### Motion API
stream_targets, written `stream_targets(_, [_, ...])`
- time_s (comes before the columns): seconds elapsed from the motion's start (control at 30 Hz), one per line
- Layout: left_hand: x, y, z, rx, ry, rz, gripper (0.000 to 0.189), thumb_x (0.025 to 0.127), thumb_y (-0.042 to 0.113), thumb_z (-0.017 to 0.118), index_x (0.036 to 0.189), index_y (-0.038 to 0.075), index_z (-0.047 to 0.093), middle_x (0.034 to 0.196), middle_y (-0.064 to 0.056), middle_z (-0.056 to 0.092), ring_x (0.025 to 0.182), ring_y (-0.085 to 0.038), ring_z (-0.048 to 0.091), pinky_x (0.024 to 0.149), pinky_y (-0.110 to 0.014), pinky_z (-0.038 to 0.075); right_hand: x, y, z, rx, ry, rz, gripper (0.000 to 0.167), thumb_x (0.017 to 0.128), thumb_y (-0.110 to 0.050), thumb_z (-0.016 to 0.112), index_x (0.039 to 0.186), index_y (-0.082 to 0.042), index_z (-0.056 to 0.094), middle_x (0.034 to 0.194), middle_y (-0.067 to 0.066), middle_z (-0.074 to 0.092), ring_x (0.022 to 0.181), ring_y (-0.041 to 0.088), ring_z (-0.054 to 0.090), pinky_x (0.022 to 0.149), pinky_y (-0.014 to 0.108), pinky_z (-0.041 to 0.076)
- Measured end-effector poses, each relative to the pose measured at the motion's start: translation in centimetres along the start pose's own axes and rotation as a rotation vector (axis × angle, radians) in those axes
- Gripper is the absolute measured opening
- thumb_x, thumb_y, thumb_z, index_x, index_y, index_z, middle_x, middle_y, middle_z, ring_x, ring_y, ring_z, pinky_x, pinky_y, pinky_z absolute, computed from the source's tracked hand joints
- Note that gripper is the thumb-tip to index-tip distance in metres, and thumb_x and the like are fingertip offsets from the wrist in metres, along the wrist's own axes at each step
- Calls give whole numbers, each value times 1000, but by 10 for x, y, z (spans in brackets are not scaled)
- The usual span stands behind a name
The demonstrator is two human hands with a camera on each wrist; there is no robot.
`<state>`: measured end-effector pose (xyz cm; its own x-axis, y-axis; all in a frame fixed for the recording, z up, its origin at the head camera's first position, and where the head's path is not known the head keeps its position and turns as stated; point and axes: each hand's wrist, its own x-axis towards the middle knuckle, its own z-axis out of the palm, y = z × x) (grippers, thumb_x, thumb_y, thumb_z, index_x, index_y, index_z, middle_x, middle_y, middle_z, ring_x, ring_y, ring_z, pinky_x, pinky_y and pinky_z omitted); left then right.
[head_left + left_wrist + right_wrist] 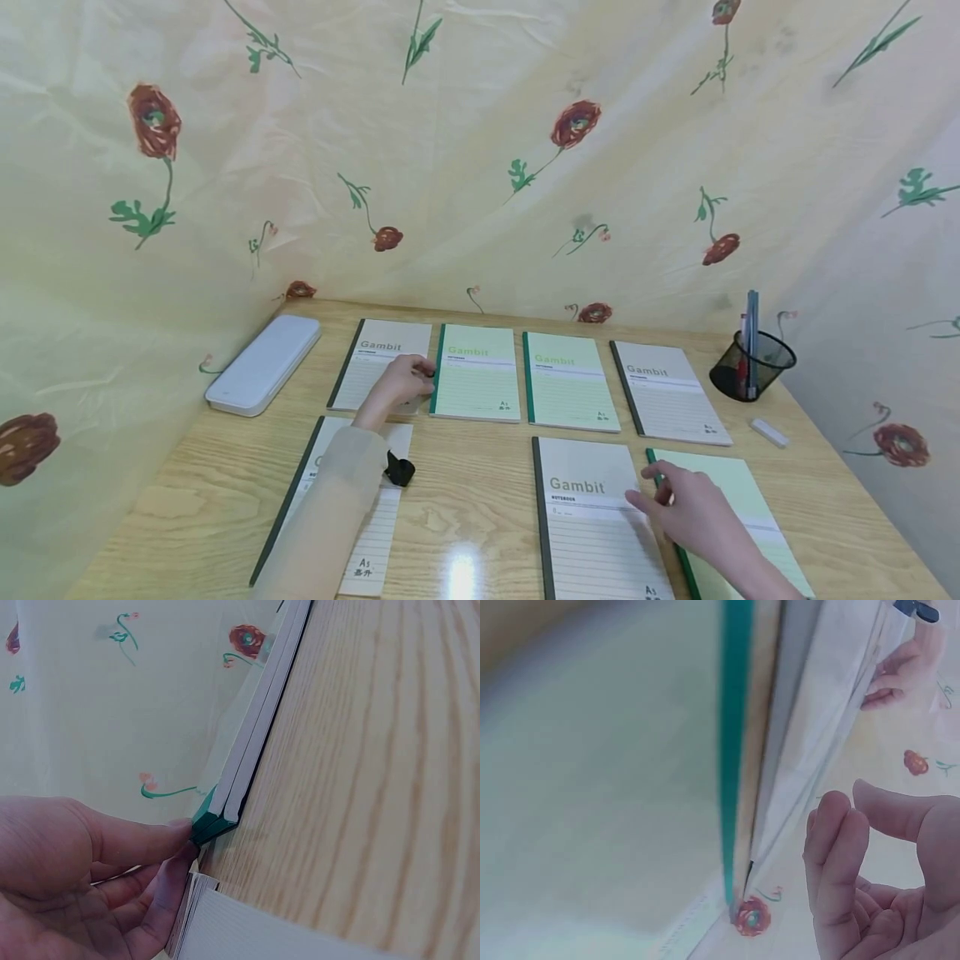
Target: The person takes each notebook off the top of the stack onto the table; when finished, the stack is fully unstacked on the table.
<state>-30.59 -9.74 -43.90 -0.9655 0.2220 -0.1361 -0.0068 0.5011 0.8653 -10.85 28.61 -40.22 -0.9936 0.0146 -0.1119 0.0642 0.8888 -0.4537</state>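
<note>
My left hand (401, 383) is at the spine edge of a green notebook (477, 383) in the back row. Thumb and finger pinch its green spine corner (202, 821) in the left wrist view, where two stacked layers show. A grey-white notebook (378, 342) lies partly under that hand. My right hand (693, 508) hovers by a front grey-white notebook (592, 533) and a front green notebook (765, 533). Its fingers are loosely bent, with a gap to the thumb and nothing held. My left forearm partly hides another grey-white notebook (375, 533).
Further right in the back row lie a second green notebook (570, 383) and a grey-white notebook (671, 400). A black mesh pen cup (772, 354) with pens and a white eraser-like block (768, 432) are at right. A white case (262, 367) lies back left, before a floral curtain (465, 150).
</note>
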Motion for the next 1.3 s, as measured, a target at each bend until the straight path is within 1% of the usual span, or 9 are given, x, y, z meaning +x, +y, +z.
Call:
stream_targets(0.13, [0,0,0,1,4,1,37,92,-2,66,128,-4,60,120,-15,63,109,-30,59,94,-42,48,9,-7,0,29,5,-44,43,90,-29,75,115,5,64,67,-2,58,50,15,52,47,28,41])
stream_targets(0.23, [0,0,0,3,3,4,36,91,-2,66,127,-5,60,119,-16,63,108,-30,59,94,-42,48,18,-10,0,50,-7,-81,42,90,-28,75,114,5,65,67,-1,58,48,15,54,46,28,41])
stream_targets(0.3, [0,-1,1,7,5,3,36,92,-2,66,127,-5,60,119,-16,63,108,-30,59,94,-42,48,25,-12,0,73,-23,-89,42,90,-28,75,115,4,65,68,-1,59,49,16,55,46,28,42])
stream_targets(0.43, [0,-1,2,15,8,-3,36,92,-2,66,127,-3,60,119,-15,63,108,-30,59,95,-43,48,40,-19,-2,112,-55,-126,42,91,-30,74,114,4,65,74,1,61,54,17,58,47,29,43])
stream_targets(0.57, [1,0,2,17,11,3,36,91,-2,66,127,-4,60,119,-15,63,109,-30,59,94,-43,48,59,-33,-3,124,-64,-157,43,92,-31,72,113,6,65,78,3,63,59,18,60,50,31,47])
stream_targets(0.87, [1,0,2,20,11,-1,36,92,-1,66,128,-3,60,119,-14,63,109,-30,59,94,-43,48,111,-60,5,181,-123,-90,46,94,-33,70,117,7,63,88,8,65,68,19,64,61,32,55])
stream_targets(1.03, [0,1,2,15,8,-1,36,92,-1,66,128,-3,61,119,-14,63,109,-30,59,94,-44,48,135,-71,12,212,-105,-59,46,95,-32,69,118,7,62,93,11,66,71,18,67,65,33,57])
stream_targets(1.2, [0,0,2,19,11,4,36,92,-1,65,127,-3,61,119,-14,63,110,-30,59,95,-44,47,152,-82,20,279,-97,-40,47,96,-30,68,121,8,60,98,15,67,73,21,70,68,35,59])
stream_targets(1.3, [-1,0,1,18,11,7,36,92,-1,65,127,-3,61,119,-14,63,110,-30,59,95,-44,47,161,-89,26,310,-84,-43,47,96,-29,68,122,9,59,99,18,67,74,24,70,68,35,59])
